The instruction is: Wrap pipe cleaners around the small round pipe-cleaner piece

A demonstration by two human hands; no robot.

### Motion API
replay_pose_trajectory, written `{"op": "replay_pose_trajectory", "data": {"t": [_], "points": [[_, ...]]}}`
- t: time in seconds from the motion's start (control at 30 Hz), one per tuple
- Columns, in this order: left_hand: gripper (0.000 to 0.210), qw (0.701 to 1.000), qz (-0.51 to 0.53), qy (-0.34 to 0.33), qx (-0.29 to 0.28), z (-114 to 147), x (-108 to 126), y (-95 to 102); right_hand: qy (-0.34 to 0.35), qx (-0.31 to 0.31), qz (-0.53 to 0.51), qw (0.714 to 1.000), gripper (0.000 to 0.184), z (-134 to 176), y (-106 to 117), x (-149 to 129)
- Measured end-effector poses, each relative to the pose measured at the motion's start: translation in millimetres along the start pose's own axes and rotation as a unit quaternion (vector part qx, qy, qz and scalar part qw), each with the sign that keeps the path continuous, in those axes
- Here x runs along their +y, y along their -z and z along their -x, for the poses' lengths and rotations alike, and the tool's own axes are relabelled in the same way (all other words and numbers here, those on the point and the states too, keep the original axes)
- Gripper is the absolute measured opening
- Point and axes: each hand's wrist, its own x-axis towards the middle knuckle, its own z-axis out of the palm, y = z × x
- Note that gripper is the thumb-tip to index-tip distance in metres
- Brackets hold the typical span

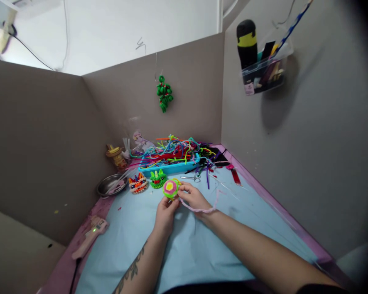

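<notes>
Between my hands is a small round piece [171, 188] of fuzzy pipe cleaner, coiled in yellow, pink and green rings. My left hand [166, 212] grips it from below, fingers closed on its lower edge. The fingers of my right hand [192, 196] pinch its right side. A pale pink pipe cleaner [199, 210] trails from the piece, loops under my right hand and curls up past the wrist. Just beyond sit a green pipe-cleaner animal head [158, 179] and an orange and white one [138, 183].
A blue tray [171, 168] heaped with coloured pipe cleaners stands at the back, scissors [191, 178] before it. At left are a metal bowl [102, 188] and a pink glue gun [90, 237]. Grey partitions enclose the table; a clear bin [263, 75] hangs at right.
</notes>
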Motion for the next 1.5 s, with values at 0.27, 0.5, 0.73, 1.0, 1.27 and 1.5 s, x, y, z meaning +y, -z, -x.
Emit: {"op": "replay_pose_trajectory", "data": {"t": [0.27,0.5,0.73,1.0,1.27,1.5], "points": [[0.034,0.994,0.024,-0.064,0.087,-4,3,4.4,0.003,0.004,0.053,0.999,0.01,-3,18,-19],[0.057,0.996,-0.016,-0.04,0.074,-2,7,1.9,0.061,0.025,0.106,0.992,0.008,0,16,-22],[0.069,1.0,0.005,0.014,0.021,2,13,-1.9,0.02,-0.019,0.108,0.994,0.006,3,13,-18],[0.081,0.997,-0.046,-0.031,0.047,6,16,-6.0,0.023,-0.027,0.129,0.991,0.006,7,11,-19],[0.051,0.997,-0.06,-0.007,0.038,-1,9,5.9,0.027,-0.051,0.141,0.988,0.009,4,13,-9],[0.06,0.999,-0.021,0.021,0.034,-1,12,5.5,0.175,-0.003,0.288,0.941,0.011,6,15,-10]]}}
